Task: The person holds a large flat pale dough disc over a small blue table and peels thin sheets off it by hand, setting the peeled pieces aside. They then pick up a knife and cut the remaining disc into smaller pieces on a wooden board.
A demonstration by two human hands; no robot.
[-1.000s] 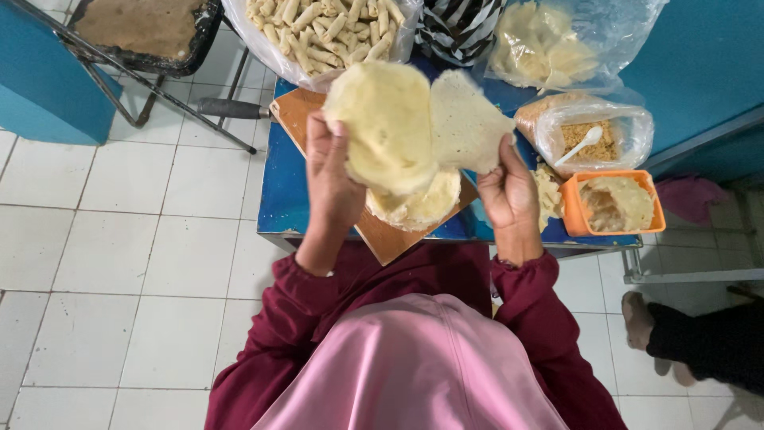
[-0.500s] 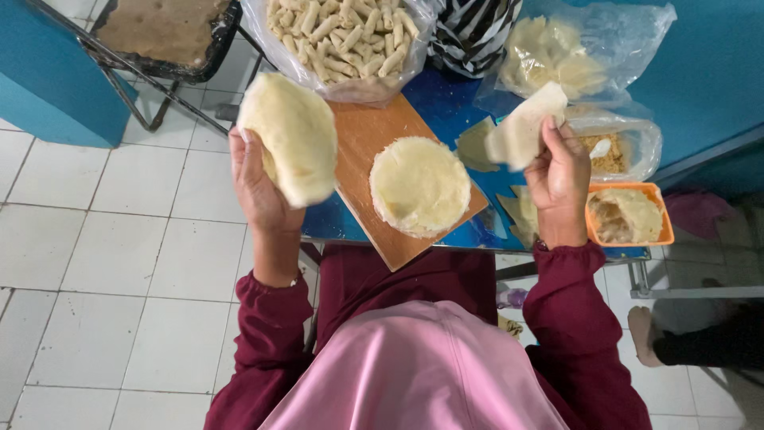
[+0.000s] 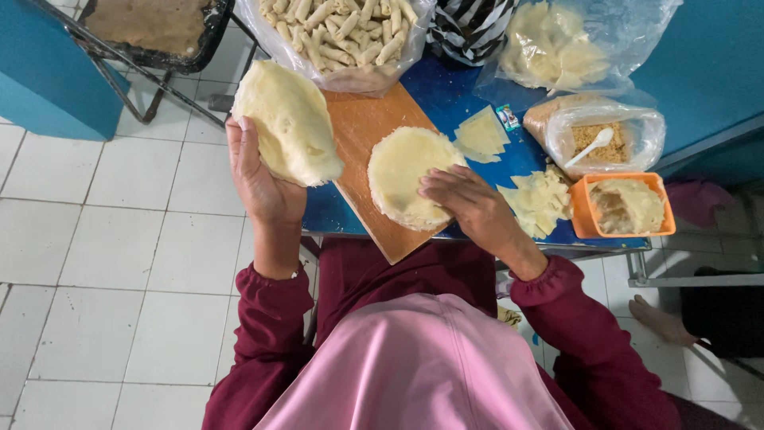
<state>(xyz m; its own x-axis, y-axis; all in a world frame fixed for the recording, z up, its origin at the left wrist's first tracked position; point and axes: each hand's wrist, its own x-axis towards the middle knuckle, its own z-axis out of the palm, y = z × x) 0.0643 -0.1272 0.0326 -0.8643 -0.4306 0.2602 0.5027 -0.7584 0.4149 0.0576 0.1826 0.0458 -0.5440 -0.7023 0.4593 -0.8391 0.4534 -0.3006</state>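
While my left hand (image 3: pixel 259 179) is raised off to the side of the table, its fingers are closed under a limp pale wrapper (image 3: pixel 288 121), which lies draped over my palm; held up like that, it is clear of the board.

Item: right hand (image 3: pixel 469 205), palm down, fingers together and flat, pressing on the near edge of the stack of round wrappers (image 3: pixel 402 171). It grips nothing; it seems only to steady the stack.

Item: wooden cutting board (image 3: pixel 358 131), set at a slant across the blue table (image 3: pixel 446 91), one corner jutting over the near edge toward my lap. The stack sits on its right half.

Item: clear bag of finished rolls (image 3: pixel 342 32), at the far end of the board, touching it.

Item: cut wrapper pieces (image 3: pixel 481 134), loose on the table just right of the stack; more scraps (image 3: pixel 539 199) near my right wrist.

Item: orange tub of filling (image 3: pixel 629 205), at the right edge, beside the scraps.

Item: bag of crumbs with a white spoon (image 3: pixel 598 135), behind the tub.

Item: bag of spare wrappers (image 3: pixel 553 48), far right corner; striped bag (image 3: pixel 469 24) beside it.

Item: dark tray (image 3: pixel 155 28) on a metal stand, well left of the table.

Obstruction: scraps crowd the space between the board and the tub.
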